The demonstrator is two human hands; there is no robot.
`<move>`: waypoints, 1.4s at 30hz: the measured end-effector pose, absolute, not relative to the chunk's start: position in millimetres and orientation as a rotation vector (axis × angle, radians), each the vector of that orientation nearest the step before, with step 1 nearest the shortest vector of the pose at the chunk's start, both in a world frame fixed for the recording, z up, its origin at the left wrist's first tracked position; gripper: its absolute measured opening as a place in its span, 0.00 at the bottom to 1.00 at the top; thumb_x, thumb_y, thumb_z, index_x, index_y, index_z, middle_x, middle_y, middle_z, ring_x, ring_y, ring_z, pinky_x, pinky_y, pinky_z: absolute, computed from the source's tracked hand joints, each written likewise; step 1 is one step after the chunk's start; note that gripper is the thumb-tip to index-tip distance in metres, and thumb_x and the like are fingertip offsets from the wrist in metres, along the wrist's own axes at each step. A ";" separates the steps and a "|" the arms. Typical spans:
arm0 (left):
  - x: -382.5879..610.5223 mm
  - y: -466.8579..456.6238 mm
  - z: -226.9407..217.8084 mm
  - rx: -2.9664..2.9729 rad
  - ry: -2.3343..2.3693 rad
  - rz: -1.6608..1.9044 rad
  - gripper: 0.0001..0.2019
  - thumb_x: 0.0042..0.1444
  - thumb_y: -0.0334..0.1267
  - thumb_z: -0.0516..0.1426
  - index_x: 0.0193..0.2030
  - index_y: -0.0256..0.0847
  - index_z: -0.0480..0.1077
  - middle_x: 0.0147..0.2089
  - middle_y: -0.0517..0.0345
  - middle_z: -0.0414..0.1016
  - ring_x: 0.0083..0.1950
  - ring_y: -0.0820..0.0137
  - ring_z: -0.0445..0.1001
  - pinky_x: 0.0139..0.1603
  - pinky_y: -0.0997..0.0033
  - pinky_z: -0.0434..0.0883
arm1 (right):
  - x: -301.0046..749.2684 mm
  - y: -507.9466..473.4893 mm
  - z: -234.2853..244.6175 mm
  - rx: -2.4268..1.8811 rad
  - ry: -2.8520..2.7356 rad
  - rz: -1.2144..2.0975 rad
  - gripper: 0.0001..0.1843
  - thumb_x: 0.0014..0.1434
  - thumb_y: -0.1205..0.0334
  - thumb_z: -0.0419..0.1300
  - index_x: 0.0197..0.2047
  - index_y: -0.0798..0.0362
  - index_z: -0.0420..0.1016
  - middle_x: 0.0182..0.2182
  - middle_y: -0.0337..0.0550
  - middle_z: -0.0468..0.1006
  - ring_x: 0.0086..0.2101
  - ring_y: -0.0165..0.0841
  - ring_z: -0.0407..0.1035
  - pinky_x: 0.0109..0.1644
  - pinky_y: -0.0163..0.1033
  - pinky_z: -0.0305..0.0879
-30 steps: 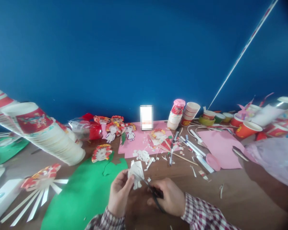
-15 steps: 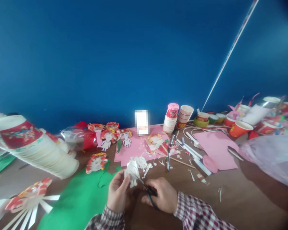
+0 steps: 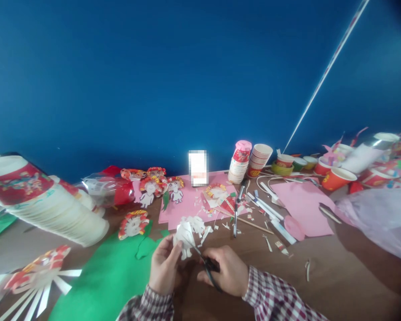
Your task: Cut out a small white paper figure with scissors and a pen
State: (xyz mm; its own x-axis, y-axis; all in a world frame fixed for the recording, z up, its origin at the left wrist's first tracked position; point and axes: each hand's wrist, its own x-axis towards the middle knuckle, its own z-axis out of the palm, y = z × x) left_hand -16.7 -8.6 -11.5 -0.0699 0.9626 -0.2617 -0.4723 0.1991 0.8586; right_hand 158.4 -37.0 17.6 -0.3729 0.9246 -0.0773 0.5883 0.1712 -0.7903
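Observation:
Between the thumb and fingers of my left hand (image 3: pixel 165 265) is a small white paper cutout (image 3: pixel 186 236). My right hand (image 3: pixel 225 269) grips dark-handled scissors (image 3: pixel 211 273), whose blades reach left onto the paper; whether the blades are parted is hard to tell. White paper scraps (image 3: pixel 197 224) lie just beyond the cutout. Below and left of my left hand spreads a sheet of green paper (image 3: pixel 110 276). Several paper figures with red and yellow ruffled edges lie farther back, one of them a figure (image 3: pixel 148 191) with a white body.
A long leaning stack of paper cups (image 3: pixel 53 209) stands at left. Two shorter cup stacks (image 3: pixel 238 171) are at the back. Pink paper (image 3: pixel 183 209), pens (image 3: pixel 235 218) and a thin stick (image 3: pixel 254 224) lie mid-table. Orange cups (image 3: pixel 337 179) and a clear plastic bag (image 3: pixel 381 214) sit right. Behind is a blue wall (image 3: pixel 187 80).
The view has shifted slightly. My hands, the paper cutout and the scissors keep nearly the same position relative to each other.

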 end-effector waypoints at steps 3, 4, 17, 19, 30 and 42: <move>-17.2 -8.9 -12.2 0.616 1.042 1.289 0.17 0.42 0.38 0.64 0.39 0.37 0.68 0.33 0.56 0.76 0.30 0.72 0.73 0.31 0.73 0.70 | 158.9 -37.3 17.2 -1.419 -2.045 1.060 0.15 0.51 0.50 0.60 0.33 0.55 0.75 0.20 0.35 0.69 0.21 0.25 0.59 0.24 0.30 0.48; -17.2 -8.9 -12.0 0.618 1.048 1.286 0.17 0.42 0.38 0.65 0.39 0.37 0.68 0.33 0.56 0.76 0.30 0.72 0.73 0.31 0.73 0.70 | 158.9 -37.4 17.0 -1.419 -2.050 1.058 0.15 0.51 0.50 0.60 0.34 0.55 0.75 0.20 0.35 0.69 0.21 0.25 0.59 0.24 0.30 0.48; -18.3 -9.1 -14.1 0.676 1.053 1.304 0.15 0.43 0.39 0.64 0.38 0.39 0.69 0.30 0.61 0.74 0.26 0.76 0.70 0.28 0.77 0.66 | 157.1 -39.1 16.5 -1.433 -2.062 1.023 0.17 0.52 0.48 0.60 0.33 0.55 0.75 0.21 0.37 0.71 0.22 0.27 0.61 0.26 0.30 0.51; -18.3 -9.3 -14.6 0.676 1.066 1.308 0.15 0.43 0.39 0.64 0.38 0.38 0.69 0.30 0.60 0.74 0.26 0.76 0.70 0.27 0.77 0.66 | 157.2 -39.0 16.3 -1.431 -2.063 1.024 0.16 0.52 0.49 0.60 0.34 0.55 0.75 0.21 0.36 0.71 0.23 0.27 0.62 0.26 0.30 0.51; -18.4 -8.2 -15.1 0.706 1.058 1.316 0.16 0.44 0.39 0.64 0.39 0.36 0.69 0.31 0.57 0.75 0.27 0.74 0.71 0.28 0.76 0.67 | 156.6 -39.8 16.5 -1.422 -2.043 1.034 0.15 0.52 0.51 0.60 0.33 0.56 0.74 0.21 0.37 0.72 0.23 0.27 0.63 0.26 0.30 0.51; -17.6 -6.4 -15.8 0.700 1.022 1.332 0.14 0.44 0.37 0.64 0.38 0.37 0.70 0.31 0.59 0.75 0.28 0.77 0.70 0.29 0.79 0.67 | 157.0 -39.0 11.1 -1.395 -2.036 1.003 0.15 0.52 0.50 0.60 0.32 0.54 0.74 0.20 0.35 0.69 0.21 0.26 0.61 0.24 0.30 0.49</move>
State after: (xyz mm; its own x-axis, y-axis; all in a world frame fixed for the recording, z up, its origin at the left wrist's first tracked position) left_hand -17.6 -6.4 -15.8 -0.0617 0.9792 -0.1935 -0.4403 0.1473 0.8857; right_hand 157.0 -39.0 11.1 -0.3706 0.9286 -0.0208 0.5826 0.2149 -0.7839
